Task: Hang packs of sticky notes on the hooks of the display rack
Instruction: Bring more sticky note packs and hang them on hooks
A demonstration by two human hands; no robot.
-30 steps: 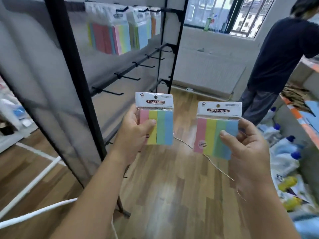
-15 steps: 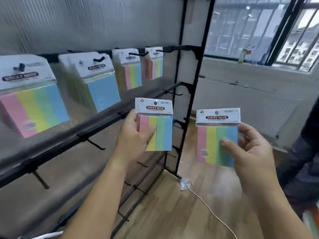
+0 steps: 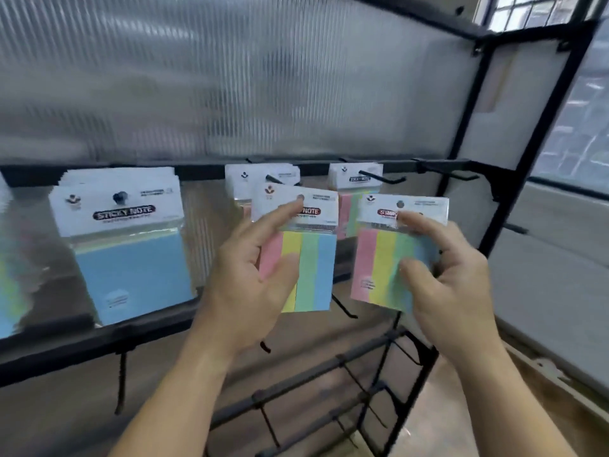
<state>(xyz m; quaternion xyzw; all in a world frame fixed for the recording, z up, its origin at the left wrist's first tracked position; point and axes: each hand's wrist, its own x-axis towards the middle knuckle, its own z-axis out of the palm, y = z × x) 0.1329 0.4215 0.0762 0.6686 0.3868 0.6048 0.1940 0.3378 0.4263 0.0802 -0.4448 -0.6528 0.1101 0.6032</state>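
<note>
1. The left hand (image 3: pixel 250 282) pinches the left pack (image 3: pixel 313 265). Its thumb presses on the front of the coloured strips, its forefinger stretches up the white header card, and the other fingers lie behind.
2. The right hand (image 3: pixel 451 285) clamps the right pack (image 3: pixel 385 258) the same way, with the thumb low on the front and the forefinger up on the header.
3. Both packs stand upright, long axis vertical and header on top. They are held side by side just in front of the upper rail of the display rack (image 3: pixel 202 169).
4. The hooks point out from the rail toward the near side, so each pack has to slide on from near to far.
   - The left pack's hole (image 3: pixel 300 197) sits just below the tip of the middle hook (image 3: pixel 278 180), which already carries packs.
   - The right pack's hole (image 3: pixel 400 203) lies just below the tip of the right hook (image 3: pixel 379 177), which is also loaded.
   - A bare hook (image 3: pixel 451 173) stands farther right.
5. Neither hole is on a hook yet. The left hand looks slightly nearer its hook, though blur makes that a guess.
6. Each pack is a clear sleeve with a white "STICKY NOTE" header over pink, yellow, green and blue strips. It looks flat and light, and would probably flex at the header.
</note>
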